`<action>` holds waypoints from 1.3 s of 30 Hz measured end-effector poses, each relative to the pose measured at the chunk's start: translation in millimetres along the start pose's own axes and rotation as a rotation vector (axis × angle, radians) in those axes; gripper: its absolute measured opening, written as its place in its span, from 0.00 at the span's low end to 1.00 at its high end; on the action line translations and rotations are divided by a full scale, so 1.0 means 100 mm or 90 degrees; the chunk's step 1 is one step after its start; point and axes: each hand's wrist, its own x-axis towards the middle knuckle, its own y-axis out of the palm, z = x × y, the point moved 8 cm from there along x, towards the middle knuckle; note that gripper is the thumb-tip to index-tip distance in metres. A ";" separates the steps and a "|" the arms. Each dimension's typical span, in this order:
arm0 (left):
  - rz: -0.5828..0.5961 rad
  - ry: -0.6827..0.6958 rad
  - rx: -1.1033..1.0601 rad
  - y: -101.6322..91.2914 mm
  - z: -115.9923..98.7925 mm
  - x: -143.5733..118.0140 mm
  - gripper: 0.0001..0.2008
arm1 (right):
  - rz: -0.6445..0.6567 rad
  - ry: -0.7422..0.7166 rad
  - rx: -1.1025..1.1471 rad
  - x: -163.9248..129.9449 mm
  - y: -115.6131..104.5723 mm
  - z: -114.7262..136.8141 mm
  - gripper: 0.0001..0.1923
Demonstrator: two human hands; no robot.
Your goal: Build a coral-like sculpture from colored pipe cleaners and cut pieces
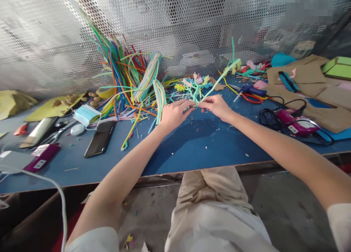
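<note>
Both of my hands meet over the blue table, at the base of a bunch of pipe-cleaner flowers (195, 85) with green stems and pink, yellow and blue heads. Fingers of my left hand (177, 113) are closed on the green stems. My right hand (216, 106) pinches a light green pipe cleaner (219, 78) that slants up to the right from the fingertips. Just left of my left hand lies a bundle of pale pipe cleaners (159, 94). My fingers partly hide where the stems and the pipe cleaner come together.
A heap of colored pipe cleaners (117, 69) leans against the perforated metal screen (192, 29). At left lie a phone (99, 138), a face mask (87, 115) and a purple power strip (42, 157). At right are a glue gun (252, 91), another power strip (297, 123) and cardboard pieces (301, 74).
</note>
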 end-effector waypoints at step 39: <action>0.082 -0.176 -0.076 0.15 0.13 0.00 0.11 | -0.037 -0.372 -0.561 -0.15 0.14 0.42 0.15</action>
